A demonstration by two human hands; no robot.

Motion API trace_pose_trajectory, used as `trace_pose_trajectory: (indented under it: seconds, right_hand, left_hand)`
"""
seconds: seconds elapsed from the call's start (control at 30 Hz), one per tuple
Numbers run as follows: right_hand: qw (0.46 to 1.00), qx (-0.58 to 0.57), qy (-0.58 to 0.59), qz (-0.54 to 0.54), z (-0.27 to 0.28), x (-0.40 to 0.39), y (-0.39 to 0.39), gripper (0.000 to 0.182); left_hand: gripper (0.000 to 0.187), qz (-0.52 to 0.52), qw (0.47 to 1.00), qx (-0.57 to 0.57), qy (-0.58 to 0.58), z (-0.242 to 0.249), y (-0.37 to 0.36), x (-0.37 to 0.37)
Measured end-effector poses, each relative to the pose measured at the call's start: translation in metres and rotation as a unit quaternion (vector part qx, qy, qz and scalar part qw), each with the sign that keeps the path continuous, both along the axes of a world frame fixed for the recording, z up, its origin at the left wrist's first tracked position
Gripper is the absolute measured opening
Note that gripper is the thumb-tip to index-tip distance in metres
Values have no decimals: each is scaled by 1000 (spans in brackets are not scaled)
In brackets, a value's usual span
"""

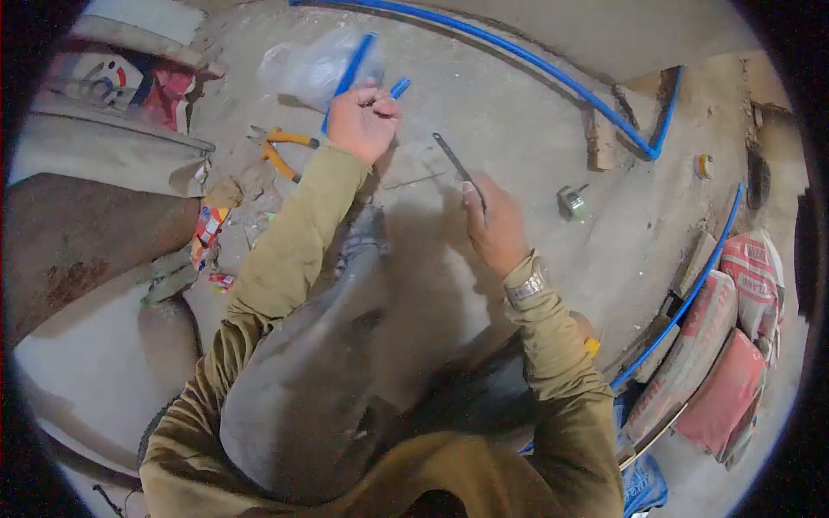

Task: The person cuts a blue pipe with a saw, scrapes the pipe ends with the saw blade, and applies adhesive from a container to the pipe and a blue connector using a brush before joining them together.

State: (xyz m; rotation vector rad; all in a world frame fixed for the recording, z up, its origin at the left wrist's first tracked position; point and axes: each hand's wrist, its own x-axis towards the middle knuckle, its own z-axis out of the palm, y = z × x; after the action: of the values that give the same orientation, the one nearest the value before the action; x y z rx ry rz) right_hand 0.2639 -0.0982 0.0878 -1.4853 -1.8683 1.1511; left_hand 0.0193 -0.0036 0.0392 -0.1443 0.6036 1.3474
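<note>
A short blue pipe (352, 67) sits gripped in the closed left hand (363, 121), above the dusty floor (518, 129); the right hand (494, 229) is closed around a thin dark blade (458, 166); orange-handled pliers (281, 148) lie just left; a clear plastic bag (306, 69) behind.

Blue pipe piece (350, 71) in left hand (363, 121); short blue offcut (400, 86) just beside fingers. Dark grey blade (458, 166) in right hand (494, 229). Olive-green sleeves (285, 259) on both arms; silver watch (527, 285) at right wrist. Yellow-handled pliers (281, 148) left of left hand. Translucent whitish bag (306, 69) beyond left hand. Long blue pipe (553, 73) curving beyond both hands. Red-and-white printed sacks (734, 345) far right of right hand. Grey-tan dusty floor (518, 121) beneath.
</note>
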Motion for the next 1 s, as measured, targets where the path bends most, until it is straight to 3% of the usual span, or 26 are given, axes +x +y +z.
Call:
trace_pose_trajectory:
  seconds: [0.07, 0.13, 0.2, 0.23, 0.27, 0.3, 0.33, 0.43, 0.53, 0.6, 0.67, 0.7, 0.77, 0.8, 0.9, 0.93, 1.0]
  right_hand:
    - [999, 6, -24, 24, 3, -8, 2, 23]
    - [1000, -6, -1, 25, -2, -8, 2, 22]
    - [1000, -12, -2, 18, -4, -4, 8, 21]
    - [1000, -17, -17, 10, -3, 0, 8, 21]
    - [999, -23, -31, 4, -4, 3, 8, 20]
    - [999, -24, -28, 7, -8, 5, 8, 20]
    - [999, -24, -26, 9, -13, 7, 9, 19]
    - [998, -40, -41, 24, -17, 7, 10, 19]
    - [998, -37, -33, 36, -19, 2, 8, 20]
    - [998, -30, -28, 41, -19, 1, 5, 21]
    - [998, -29, -31, 47, -18, 1, 6, 21]
    - [998, -37, -28, 42, -16, 1, 7, 21]
    - [998, -50, -18, 30, -14, 0, 8, 22]
    - [998, -53, -21, 30, -16, 0, 9, 23]
    - [997, -66, -26, 29, -19, 0, 8, 23]
    - [997, -68, -23, 32, -14, -3, 8, 23]
    - [998, -57, -20, 33, -14, -6, 7, 23]
  left_hand:
    - [14, 9, 990, -51, 133, 9, -3, 0]
    - [6, -59, 977, -47, 199, -6, -15, -11]
    - [11, -88, 950, -97, 282, -22, -25, -26]
    - [13, -43, 880, -72, 468, -37, -25, -33]
    - [15, 4, 771, -48, 635, -51, -24, -42]
    - [17, 48, 629, -27, 776, -65, -24, -54]
    - [34, 43, 544, -110, 830, -76, -16, -73]
    - [39, -1, 466, -186, 865, -98, 1, -117]
    - [43, -91, 453, -177, 869, -105, 11, -135]
    - [38, -69, 522, -160, 835, -117, 20, -158]
    - [40, -51, 759, -5, 649, -84, 7, -154]
    - [42, -54, 849, 43, 525, -66, 0, -151]
    - [51, -59, 943, 150, 290, -15, -21, -140]
    - [53, -51, 985, 70, 152, 34, -25, -116]
    - [46, -153, 932, 116, 308, 41, -34, -98]
    - [44, -213, 852, 125, 461, 37, -36, -92]
    - [41, -306, 612, 137, 717, 29, -39, -80]
